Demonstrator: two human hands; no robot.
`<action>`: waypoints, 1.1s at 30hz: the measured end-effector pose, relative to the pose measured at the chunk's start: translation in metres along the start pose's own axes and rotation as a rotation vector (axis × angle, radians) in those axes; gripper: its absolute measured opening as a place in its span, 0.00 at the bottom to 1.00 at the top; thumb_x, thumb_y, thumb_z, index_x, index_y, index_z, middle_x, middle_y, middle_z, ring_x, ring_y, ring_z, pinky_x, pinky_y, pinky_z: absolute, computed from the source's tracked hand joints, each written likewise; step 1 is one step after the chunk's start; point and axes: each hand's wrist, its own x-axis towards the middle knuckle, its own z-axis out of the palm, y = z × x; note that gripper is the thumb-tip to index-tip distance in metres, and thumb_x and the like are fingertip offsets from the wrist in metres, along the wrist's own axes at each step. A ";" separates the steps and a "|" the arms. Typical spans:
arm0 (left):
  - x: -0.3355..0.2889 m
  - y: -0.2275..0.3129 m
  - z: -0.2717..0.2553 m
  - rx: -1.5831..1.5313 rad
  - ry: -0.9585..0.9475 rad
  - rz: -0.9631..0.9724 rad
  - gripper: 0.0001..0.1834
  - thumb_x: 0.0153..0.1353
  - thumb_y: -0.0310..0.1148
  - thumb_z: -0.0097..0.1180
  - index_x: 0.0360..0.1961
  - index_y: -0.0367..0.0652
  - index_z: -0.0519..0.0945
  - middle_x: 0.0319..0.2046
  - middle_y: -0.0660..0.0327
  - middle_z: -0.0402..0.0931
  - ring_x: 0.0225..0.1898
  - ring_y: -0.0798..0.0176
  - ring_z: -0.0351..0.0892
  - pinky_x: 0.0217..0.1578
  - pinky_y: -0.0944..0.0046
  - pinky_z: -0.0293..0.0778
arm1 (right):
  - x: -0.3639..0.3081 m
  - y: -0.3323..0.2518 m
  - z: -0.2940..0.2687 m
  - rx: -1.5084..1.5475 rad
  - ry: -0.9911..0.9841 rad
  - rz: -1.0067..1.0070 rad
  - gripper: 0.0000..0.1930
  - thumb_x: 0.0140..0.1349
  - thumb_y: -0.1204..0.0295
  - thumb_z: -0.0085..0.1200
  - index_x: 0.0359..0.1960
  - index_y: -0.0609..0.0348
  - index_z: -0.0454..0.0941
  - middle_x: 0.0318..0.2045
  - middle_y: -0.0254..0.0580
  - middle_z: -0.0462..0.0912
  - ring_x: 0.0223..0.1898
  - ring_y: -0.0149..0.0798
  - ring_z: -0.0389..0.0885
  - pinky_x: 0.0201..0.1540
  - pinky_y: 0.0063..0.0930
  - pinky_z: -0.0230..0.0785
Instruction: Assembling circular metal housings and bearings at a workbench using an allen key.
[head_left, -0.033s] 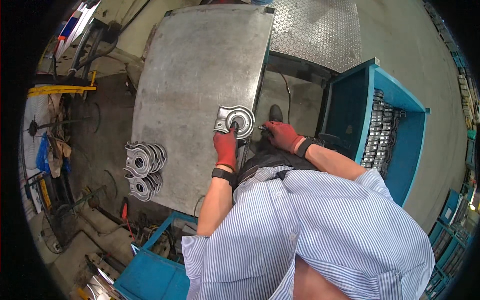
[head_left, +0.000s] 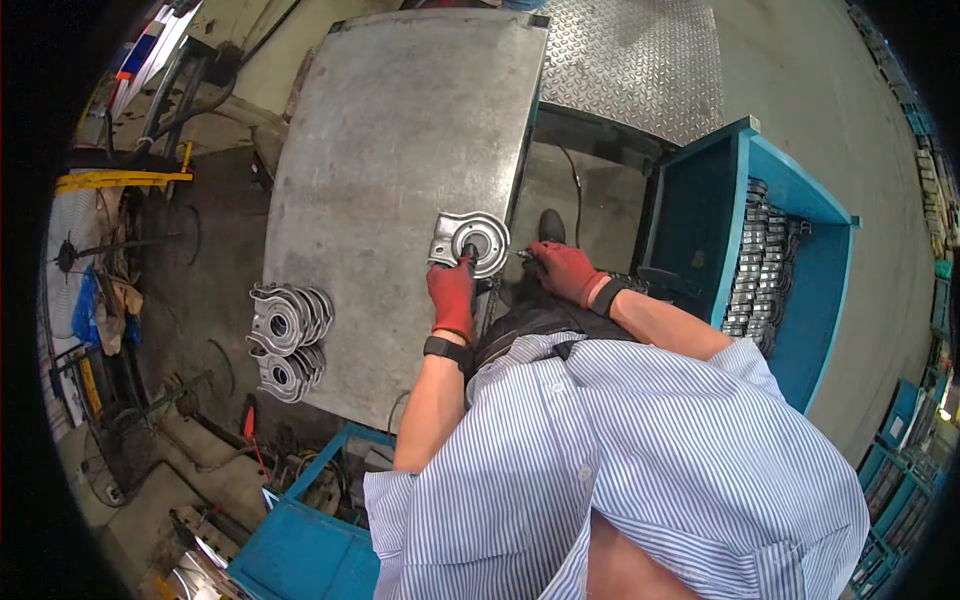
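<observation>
A shiny stamped metal bracket [head_left: 447,227] with a round, stepped ring lies at the right edge of the grey metal table [head_left: 400,130]. My left hand [head_left: 453,295], in a red glove with dark fingertips, grips it from the near side, one finger reaching into its centre opening. Just right of the bracket is my right hand [head_left: 567,272], also red-gloved and closed around a slim tool. Only the tool's thin metal tip [head_left: 525,255] shows, pointing at the bracket's rim; whether it touches is too small to tell. Two stacks of similar brackets [head_left: 290,318] sit at the table's left edge.
A blue metal bin [head_left: 790,160] on my right holds rows of stacked metal parts [head_left: 757,265]. Beyond the table lies a diamond-plate sheet [head_left: 635,60]. A blue cabinet [head_left: 300,555] stands at lower left, and a yellow bar [head_left: 125,180] with hoses is at far left.
</observation>
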 end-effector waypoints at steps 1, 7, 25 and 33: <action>-0.001 0.003 -0.001 0.038 0.011 0.015 0.22 0.47 0.41 0.65 0.30 0.28 0.79 0.30 0.38 0.78 0.38 0.37 0.76 0.36 0.49 0.71 | 0.001 0.001 -0.001 0.003 0.000 0.000 0.21 0.49 0.71 0.55 0.48 0.57 0.71 0.37 0.51 0.78 0.41 0.53 0.77 0.43 0.43 0.70; -0.002 0.003 -0.002 0.074 0.039 0.070 0.22 0.48 0.41 0.64 0.30 0.27 0.79 0.30 0.38 0.77 0.38 0.37 0.76 0.36 0.49 0.71 | 0.001 -0.004 -0.006 0.018 -0.031 -0.015 0.20 0.50 0.71 0.55 0.48 0.57 0.71 0.39 0.51 0.78 0.42 0.54 0.77 0.44 0.42 0.70; -0.076 0.011 -0.115 -0.009 0.226 0.018 0.19 0.58 0.40 0.55 0.45 0.37 0.76 0.39 0.45 0.78 0.44 0.43 0.77 0.41 0.53 0.72 | -0.003 -0.005 -0.012 0.220 0.031 -0.032 0.19 0.53 0.75 0.54 0.49 0.60 0.72 0.42 0.57 0.78 0.46 0.56 0.77 0.47 0.38 0.69; -0.101 -0.072 -0.275 0.308 0.713 -0.102 0.17 0.63 0.40 0.49 0.37 0.35 0.77 0.31 0.41 0.76 0.37 0.38 0.75 0.34 0.49 0.70 | -0.005 0.003 -0.007 0.206 0.061 -0.028 0.17 0.55 0.74 0.55 0.48 0.61 0.73 0.39 0.55 0.80 0.43 0.50 0.79 0.45 0.35 0.70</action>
